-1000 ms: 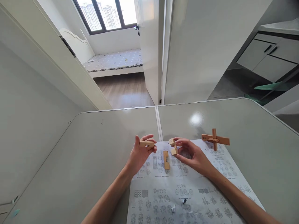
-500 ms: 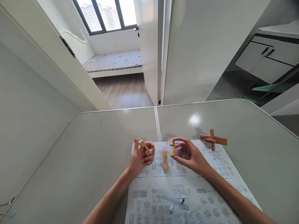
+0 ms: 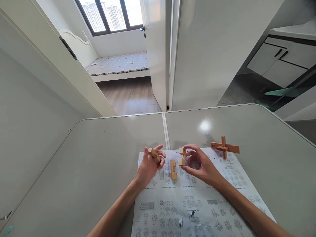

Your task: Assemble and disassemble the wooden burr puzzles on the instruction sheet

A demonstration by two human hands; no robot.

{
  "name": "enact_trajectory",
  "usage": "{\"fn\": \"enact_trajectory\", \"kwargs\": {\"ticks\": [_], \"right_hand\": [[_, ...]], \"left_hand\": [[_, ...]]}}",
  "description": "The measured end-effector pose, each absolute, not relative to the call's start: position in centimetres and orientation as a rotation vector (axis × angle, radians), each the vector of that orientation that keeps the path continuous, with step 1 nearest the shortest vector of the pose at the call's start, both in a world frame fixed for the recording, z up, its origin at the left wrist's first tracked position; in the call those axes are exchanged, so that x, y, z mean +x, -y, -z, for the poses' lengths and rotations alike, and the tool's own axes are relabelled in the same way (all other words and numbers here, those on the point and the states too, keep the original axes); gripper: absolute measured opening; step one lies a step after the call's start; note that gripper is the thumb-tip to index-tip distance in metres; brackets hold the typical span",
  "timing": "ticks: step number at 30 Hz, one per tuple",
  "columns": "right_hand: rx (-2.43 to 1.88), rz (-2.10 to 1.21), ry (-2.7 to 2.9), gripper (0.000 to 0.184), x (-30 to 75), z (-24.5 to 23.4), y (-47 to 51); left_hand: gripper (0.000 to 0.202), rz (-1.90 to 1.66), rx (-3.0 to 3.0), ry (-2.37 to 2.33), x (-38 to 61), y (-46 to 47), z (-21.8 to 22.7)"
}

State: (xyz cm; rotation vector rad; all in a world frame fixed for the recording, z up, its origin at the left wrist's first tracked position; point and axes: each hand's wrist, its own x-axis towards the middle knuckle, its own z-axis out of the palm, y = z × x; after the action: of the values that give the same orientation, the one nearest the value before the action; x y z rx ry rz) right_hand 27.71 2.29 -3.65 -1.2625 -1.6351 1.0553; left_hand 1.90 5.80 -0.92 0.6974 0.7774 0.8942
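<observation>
My left hand (image 3: 148, 168) is raised over the left edge of a printed instruction sheet (image 3: 192, 204), fingers closed round a small notched wooden block (image 3: 154, 154) tilted at an angle. My right hand (image 3: 201, 166) pinches a second notched wooden block (image 3: 182, 156), held upright just above the sheet. Between the two hands a third notched wooden piece (image 3: 173, 169) lies flat on the paper. Further right an assembled wooden cross puzzle (image 3: 224, 147) stands at the sheet's far corner.
The sheet lies on a pale grey table (image 3: 98, 158) with a seam (image 3: 165, 131) down its middle and rounded far corners. Behind the table are a white wall panel (image 3: 217, 49), an open doorway to a room with a bed (image 3: 118, 64), and cabinets (image 3: 283, 59) at right.
The block in my left hand has turned from lying level to tilted, as the fingers reworked their hold. My right hand and its block stayed nearly still. The view shifted slightly.
</observation>
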Motion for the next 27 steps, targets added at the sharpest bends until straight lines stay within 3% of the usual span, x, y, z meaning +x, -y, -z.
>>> {"fn": "enact_trajectory", "kwargs": {"ticks": [16, 27], "right_hand": [[-1.278, -1.073, 1.624, 0.057, 27.59, 3.54, -2.26], [-1.259, -1.055, 1.634, 0.056, 27.57, 3.54, -2.32]], "left_hand": [[0.053, -0.875, 0.694, -0.734, 2.06, -5.82, 0.80], [0.051, -0.831, 0.967, -0.751, 2.23, -5.64, 1.74]]}}
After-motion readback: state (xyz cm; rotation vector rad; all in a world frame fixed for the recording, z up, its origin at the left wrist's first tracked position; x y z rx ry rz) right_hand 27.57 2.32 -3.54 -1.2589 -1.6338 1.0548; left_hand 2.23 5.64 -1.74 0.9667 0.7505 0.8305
